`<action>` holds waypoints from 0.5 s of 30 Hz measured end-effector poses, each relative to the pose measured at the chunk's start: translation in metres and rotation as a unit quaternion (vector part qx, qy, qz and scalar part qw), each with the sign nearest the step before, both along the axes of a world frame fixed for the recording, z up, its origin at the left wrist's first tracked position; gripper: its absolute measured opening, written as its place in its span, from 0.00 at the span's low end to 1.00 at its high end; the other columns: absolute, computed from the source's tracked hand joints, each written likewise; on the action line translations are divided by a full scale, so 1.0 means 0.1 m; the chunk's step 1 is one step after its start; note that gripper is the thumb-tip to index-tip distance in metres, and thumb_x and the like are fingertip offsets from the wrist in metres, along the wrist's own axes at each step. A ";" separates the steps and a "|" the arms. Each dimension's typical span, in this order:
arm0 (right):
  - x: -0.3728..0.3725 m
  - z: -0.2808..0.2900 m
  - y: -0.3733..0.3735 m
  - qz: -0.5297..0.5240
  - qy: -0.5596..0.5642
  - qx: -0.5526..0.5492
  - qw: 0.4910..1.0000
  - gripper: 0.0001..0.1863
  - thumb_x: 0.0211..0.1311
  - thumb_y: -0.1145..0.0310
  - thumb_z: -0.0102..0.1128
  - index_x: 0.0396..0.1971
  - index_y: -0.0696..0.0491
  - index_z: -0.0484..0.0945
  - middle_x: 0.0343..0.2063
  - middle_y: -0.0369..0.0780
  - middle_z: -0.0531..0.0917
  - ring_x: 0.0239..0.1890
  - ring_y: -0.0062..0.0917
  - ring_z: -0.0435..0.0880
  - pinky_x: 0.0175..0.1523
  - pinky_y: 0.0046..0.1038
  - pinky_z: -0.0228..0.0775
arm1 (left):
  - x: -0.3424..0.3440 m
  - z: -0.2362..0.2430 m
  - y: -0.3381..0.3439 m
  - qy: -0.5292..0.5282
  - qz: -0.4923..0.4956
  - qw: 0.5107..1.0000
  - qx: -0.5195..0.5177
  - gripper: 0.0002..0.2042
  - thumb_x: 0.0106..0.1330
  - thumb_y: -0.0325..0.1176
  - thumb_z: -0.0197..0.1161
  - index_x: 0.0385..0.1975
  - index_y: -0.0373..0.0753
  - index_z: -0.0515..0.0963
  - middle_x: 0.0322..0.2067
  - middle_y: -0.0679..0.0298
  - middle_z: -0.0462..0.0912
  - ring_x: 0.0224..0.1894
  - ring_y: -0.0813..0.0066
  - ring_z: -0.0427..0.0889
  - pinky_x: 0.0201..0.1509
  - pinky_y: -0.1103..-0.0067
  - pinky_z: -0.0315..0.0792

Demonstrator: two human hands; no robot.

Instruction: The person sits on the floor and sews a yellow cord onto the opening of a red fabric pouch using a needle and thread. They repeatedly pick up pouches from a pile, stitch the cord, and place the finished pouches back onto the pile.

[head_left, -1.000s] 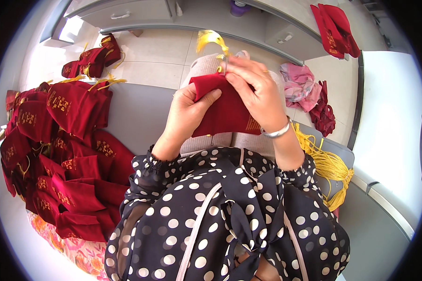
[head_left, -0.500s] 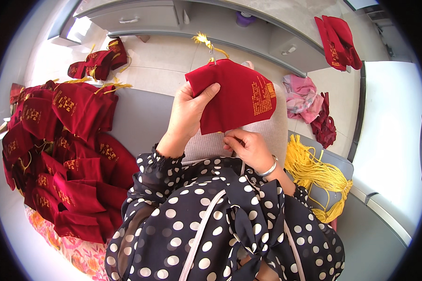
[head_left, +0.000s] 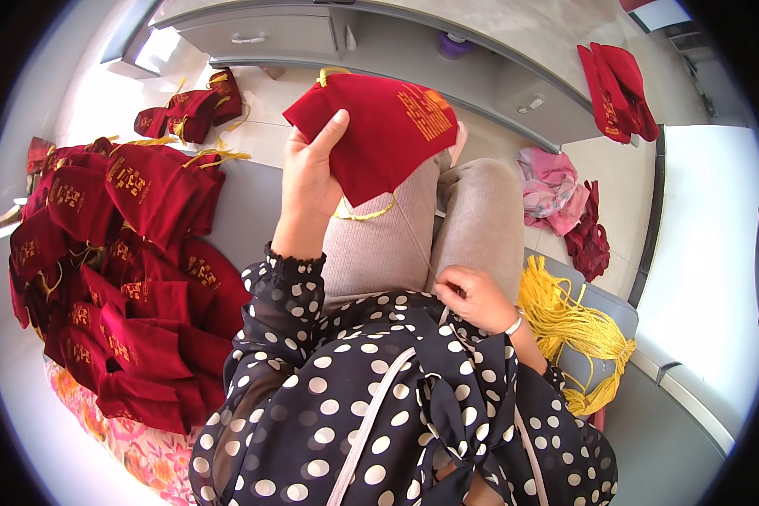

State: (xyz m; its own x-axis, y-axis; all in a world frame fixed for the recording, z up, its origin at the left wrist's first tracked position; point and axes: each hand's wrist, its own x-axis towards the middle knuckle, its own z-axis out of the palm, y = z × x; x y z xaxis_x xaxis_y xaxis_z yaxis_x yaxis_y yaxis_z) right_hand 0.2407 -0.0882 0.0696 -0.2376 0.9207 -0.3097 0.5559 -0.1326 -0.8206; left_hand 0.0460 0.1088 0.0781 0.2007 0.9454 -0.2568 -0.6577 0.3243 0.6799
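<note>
My left hand (head_left: 312,164) grips a dark red cloth drawstring pouch (head_left: 375,126) with gold print, thumb on its face and fingers behind. Yellow cord (head_left: 336,74) shows at the pouch's upper corner, and more yellow cord (head_left: 367,215) loops out below its lower edge. Lower right, my right hand (head_left: 474,297) is closed near my lap, apart from the pouch. A thin, needle-like rod (head_left: 417,240) slants from the cord's end down to its fingers. Which fingers pinch it is hard to see.
A heap of red pouches (head_left: 135,287) lies at left, with several more (head_left: 190,114) on the floor beyond. Yellow cords (head_left: 573,320) lie bundled at right, near pink cloth (head_left: 552,190) and dark red strips (head_left: 589,232). Red pouches (head_left: 617,93) rest on the grey desk (head_left: 295,38) ahead.
My left hand has raised the pouch up and left. My right hand has drawn down and right, away from it. The metal tip and cord tuft above the pouch are gone; cord now hangs below.
</note>
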 end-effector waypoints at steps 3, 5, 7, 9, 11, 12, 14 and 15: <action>0.02 -0.02 0.05 -0.093 0.097 -0.022 0.991 0.07 0.65 0.70 0.52 0.36 0.58 0.71 0.28 0.40 0.78 0.27 0.21 0.76 0.34 0.24 0.69 | -0.01 0.00 0.00 -0.010 0.000 1.000 -0.001 0.12 0.63 0.24 0.60 0.46 0.34 0.72 0.43 0.61 0.79 0.45 0.71 0.79 0.50 0.75 0.75; 0.03 0.02 0.19 -0.139 0.224 -0.092 0.960 0.07 0.65 0.71 0.51 0.38 0.58 0.71 0.29 0.38 0.78 0.28 0.18 0.75 0.34 0.22 0.68 | 0.04 -0.01 -0.01 -0.011 -0.013 1.000 -0.008 0.12 0.63 0.25 0.59 0.46 0.34 0.72 0.44 0.61 0.78 0.46 0.72 0.78 0.51 0.75 0.74; -0.07 0.07 0.38 -0.169 0.281 -0.094 0.940 0.07 0.67 0.71 0.49 0.39 0.59 0.72 0.28 0.36 0.77 0.27 0.14 0.72 0.34 0.18 0.66 | 0.10 -0.02 -0.04 -0.001 -0.033 0.999 -0.021 0.11 0.65 0.27 0.58 0.46 0.34 0.73 0.44 0.61 0.78 0.47 0.72 0.78 0.51 0.76 0.73; -0.10 0.04 0.49 -0.174 0.216 -0.053 0.959 0.07 0.67 0.71 0.49 0.38 0.58 0.74 0.27 0.35 0.77 0.28 0.14 0.73 0.35 0.18 0.66 | 0.12 -0.02 -0.04 0.036 -0.030 0.999 -0.016 0.11 0.67 0.31 0.56 0.45 0.34 0.73 0.43 0.60 0.79 0.45 0.73 0.79 0.47 0.78 0.74; -0.09 0.04 0.46 -0.184 0.137 0.048 0.972 0.08 0.67 0.70 0.50 0.37 0.57 0.76 0.26 0.34 0.77 0.30 0.14 0.74 0.37 0.18 0.66 | 0.07 -0.04 0.01 0.066 -0.020 0.998 -0.009 0.10 0.68 0.33 0.56 0.43 0.34 0.74 0.41 0.60 0.80 0.42 0.73 0.80 0.44 0.78 0.75; -0.03 0.05 0.41 -0.181 0.117 0.039 0.976 0.08 0.67 0.70 0.49 0.37 0.58 0.76 0.27 0.34 0.77 0.31 0.15 0.75 0.37 0.18 0.67 | 0.00 -0.05 0.06 0.084 -0.012 0.996 -0.004 0.11 0.68 0.33 0.55 0.43 0.34 0.74 0.40 0.60 0.80 0.41 0.73 0.81 0.43 0.78 0.76; 0.21 0.11 0.28 -0.168 0.079 0.020 0.983 0.09 0.68 0.69 0.49 0.38 0.58 0.76 0.29 0.33 0.78 0.33 0.15 0.75 0.38 0.19 0.68 | -0.13 -0.04 0.19 0.095 0.057 0.994 0.017 0.10 0.67 0.34 0.57 0.38 0.33 0.75 0.35 0.60 0.81 0.35 0.74 0.82 0.38 0.79 0.77; 0.35 0.09 0.18 -0.203 0.079 0.023 0.976 0.09 0.68 0.69 0.49 0.37 0.58 0.76 0.28 0.32 0.78 0.31 0.13 0.73 0.36 0.18 0.67 | -0.21 -0.06 0.28 0.096 0.085 0.992 0.017 0.09 0.67 0.34 0.57 0.37 0.33 0.75 0.35 0.59 0.81 0.34 0.74 0.82 0.37 0.79 0.77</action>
State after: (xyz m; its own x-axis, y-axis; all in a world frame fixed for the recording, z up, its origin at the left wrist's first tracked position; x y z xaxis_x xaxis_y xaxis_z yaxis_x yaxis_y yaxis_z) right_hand 0.2761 -0.0701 0.0791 0.1083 0.9610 -0.2546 0.3311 -0.2763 -0.9022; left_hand 0.0253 0.1369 0.0720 -0.0119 0.9701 -0.2426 -0.5589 0.1947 0.8060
